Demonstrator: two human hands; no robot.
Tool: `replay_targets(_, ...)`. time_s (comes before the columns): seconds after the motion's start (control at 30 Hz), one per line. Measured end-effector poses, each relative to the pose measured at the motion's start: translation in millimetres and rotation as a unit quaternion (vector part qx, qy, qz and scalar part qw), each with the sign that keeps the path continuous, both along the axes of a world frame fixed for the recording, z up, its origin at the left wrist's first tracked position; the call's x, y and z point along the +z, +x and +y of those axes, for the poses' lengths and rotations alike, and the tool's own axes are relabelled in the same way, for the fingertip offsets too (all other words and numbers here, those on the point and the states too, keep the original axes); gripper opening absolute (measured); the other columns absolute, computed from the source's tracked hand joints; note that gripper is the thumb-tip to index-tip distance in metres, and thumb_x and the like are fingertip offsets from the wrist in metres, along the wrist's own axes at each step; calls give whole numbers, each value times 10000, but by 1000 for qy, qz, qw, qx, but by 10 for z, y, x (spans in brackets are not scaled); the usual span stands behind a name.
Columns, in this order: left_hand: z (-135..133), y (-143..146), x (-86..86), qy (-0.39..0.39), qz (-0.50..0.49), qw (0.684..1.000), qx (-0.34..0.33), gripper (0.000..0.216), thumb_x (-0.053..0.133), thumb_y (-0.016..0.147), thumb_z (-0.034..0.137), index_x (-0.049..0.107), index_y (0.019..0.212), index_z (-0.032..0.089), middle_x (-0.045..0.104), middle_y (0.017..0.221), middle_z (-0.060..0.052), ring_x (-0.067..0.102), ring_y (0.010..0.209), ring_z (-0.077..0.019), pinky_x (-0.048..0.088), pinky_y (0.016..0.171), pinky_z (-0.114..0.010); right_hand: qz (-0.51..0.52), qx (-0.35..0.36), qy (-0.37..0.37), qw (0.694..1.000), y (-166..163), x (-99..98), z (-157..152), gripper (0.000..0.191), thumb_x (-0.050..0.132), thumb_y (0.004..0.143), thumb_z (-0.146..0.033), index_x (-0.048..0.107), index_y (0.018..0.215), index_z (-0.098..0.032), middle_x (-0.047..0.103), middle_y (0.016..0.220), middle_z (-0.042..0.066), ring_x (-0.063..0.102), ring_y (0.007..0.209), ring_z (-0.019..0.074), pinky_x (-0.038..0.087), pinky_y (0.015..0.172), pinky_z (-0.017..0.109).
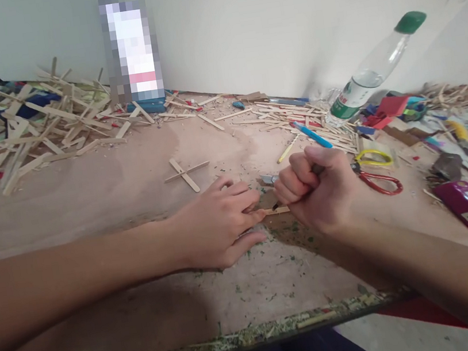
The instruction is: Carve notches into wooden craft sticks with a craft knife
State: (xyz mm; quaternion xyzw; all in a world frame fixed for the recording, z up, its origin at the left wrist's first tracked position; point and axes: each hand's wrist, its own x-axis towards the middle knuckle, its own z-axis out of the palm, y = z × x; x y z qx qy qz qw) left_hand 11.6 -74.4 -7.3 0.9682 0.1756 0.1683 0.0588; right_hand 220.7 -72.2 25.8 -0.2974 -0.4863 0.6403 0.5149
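Left hand (223, 220): I see its grip loosely spread, fingertips against the wooden stick (281, 210).
Right hand (321, 189): grip curled tight round a dark-tipped tool (275, 206) — mostly hidden.
Stick spot: on the worktop (108, 181) — between both hands.

Looks like a small craft workspace, can't tell if home or workshop: worn wooden tabletop (93, 195) up against a plain wall (240, 35), messy heap of wooden sticks (20, 139), scissors (360, 167), little scraps (240, 299) everywhere.
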Motion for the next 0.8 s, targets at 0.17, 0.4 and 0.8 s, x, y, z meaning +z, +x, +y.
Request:
replay_targets(0.17,31,11,-23,-15,-8,1000,-3,348,460,1127,309,762,1190,150,630,952,-65,564,894,-234,371,907,-416,-58,23,10,998,69,-7,23,537,571,887,-486,264,514,-250,162,458,-79,120,419,97,172,423,291)
replay_targets(0.4,-29,42,-44,75,-6,997,2,301,479,1111,259,742,1189,137,669,949,-68,596,897,-235,352,884,-412,-271,37,81,959,132,222,33,398,456,934,-379,462,564,-233,486,595,-3,498,596,160,407,609,323)
replay_targets(0.8,-28,74,-38,67,-5,998,9,322,613,1090,427,765,1110,144,747,925,-63,674,888,-225,370,860,-388,-708,227,166,648,136,1026,210,277,611,943,-268,699,694,-186,563,564,-19,440,503,124,279,526,311)
